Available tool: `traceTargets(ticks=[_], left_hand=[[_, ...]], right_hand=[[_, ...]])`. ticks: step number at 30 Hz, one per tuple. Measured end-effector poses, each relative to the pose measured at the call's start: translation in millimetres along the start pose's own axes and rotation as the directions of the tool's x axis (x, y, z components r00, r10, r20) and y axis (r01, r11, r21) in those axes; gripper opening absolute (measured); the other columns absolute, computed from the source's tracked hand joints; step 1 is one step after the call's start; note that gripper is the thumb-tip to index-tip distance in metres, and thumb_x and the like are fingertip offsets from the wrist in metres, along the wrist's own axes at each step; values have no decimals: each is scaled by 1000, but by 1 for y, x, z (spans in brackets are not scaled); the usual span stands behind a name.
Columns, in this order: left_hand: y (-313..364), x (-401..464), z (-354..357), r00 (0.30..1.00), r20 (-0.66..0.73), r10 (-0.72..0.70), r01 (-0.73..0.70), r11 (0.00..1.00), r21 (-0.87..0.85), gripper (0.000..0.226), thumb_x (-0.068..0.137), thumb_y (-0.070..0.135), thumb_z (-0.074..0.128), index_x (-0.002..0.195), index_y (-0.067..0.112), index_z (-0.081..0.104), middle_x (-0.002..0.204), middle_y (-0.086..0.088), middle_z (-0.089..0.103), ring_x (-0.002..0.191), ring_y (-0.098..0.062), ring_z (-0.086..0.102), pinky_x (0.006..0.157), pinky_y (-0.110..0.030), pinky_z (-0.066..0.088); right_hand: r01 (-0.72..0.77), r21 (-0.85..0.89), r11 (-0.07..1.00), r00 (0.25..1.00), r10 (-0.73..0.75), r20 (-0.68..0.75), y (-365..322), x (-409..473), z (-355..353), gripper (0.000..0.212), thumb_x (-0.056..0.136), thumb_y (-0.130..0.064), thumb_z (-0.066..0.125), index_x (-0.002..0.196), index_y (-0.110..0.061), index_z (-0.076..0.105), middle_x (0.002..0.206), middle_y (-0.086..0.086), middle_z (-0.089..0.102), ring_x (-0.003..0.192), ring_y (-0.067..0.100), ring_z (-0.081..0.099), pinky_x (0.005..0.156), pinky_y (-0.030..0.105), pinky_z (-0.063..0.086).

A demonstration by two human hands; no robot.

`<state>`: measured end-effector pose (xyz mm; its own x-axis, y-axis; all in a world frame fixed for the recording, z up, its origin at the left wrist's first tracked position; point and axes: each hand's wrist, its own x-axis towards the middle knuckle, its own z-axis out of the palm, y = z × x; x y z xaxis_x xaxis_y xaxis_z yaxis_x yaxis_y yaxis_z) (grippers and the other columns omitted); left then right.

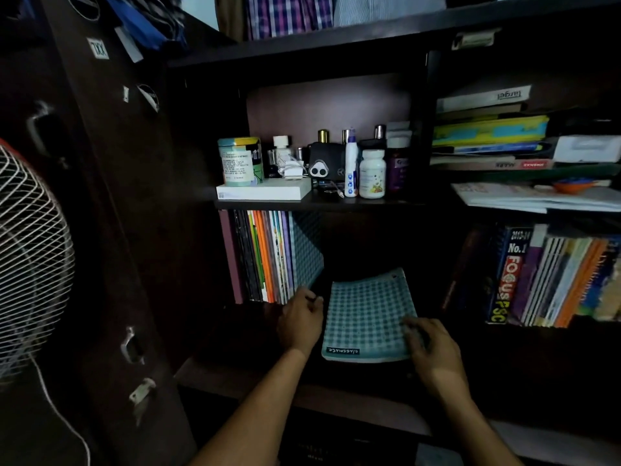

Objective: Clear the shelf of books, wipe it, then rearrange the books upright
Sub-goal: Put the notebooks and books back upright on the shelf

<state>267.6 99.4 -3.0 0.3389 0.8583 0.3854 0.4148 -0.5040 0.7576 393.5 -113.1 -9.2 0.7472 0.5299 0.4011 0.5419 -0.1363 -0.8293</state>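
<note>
Nearest the camera, the right hand has its fingers curled over the right edge of a thin soft-covered notebook in a teal-and-white check, gripping it near the lower right corner. The notebook lies nearly flat, tilted up a little at its far end, in the open middle of the dark wooden lower shelf. That looks like a hold for bringing it round and standing it on end.

The left hand sits just left of the notebook, fingers loosely bent, their tips at the foot of the upright row of thin books with pink, black, orange and checked covers. It seems to be bracing that row so nothing slides or tips while the gap beside it is filled (whether it actually presses the outermost cover I cannot tell in this dim light).

The notebook's cover is limp and slightly curved, with a dark label strip printed near its close edge. It would likely sag if stood alone, so leaning it against the row makes sense. The row's outermost book wears the same check.
</note>
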Motion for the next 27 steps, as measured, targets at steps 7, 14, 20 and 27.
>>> traceTargets(ticks=[7,14,20,27], left_hand=[[15,-19,-20,899,433,65,3,988,-153,80,93,48,66,157,31,21,126,6,57,104,-10,56,91,-27,48],[6,-20,-13,811,543,215,-110,969,-219,84,75,74,69,148,52,33,164,8,26,145,-16,37,114,-40,40],[16,-34,-8,612,559,559,-748,639,179,103,65,89,61,153,52,22,166,19,9,154,-12,-15,117,-52,-26],[19,-43,-26,574,135,808,-819,561,124,51,73,14,53,115,34,74,121,15,68,119,-17,53,95,-57,37]], right_hand=[[73,160,984,996,-64,-59,-15,-12,-8,43,98,-7,57,129,-36,50,119,-32,59,106,-18,55,86,12,44],[2,109,994,1000,1,-26,0,-4,-6,25,99,-14,58,111,-35,64,116,-1,67,90,10,64,78,21,53],[-170,222,960,985,157,75,-2,2,-9,36,97,0,53,99,-26,77,103,-4,76,85,12,73,80,41,62],[23,-37,999,997,-20,76,0,2,-1,34,85,-5,72,102,-33,65,105,-5,60,105,21,58,90,36,51]])
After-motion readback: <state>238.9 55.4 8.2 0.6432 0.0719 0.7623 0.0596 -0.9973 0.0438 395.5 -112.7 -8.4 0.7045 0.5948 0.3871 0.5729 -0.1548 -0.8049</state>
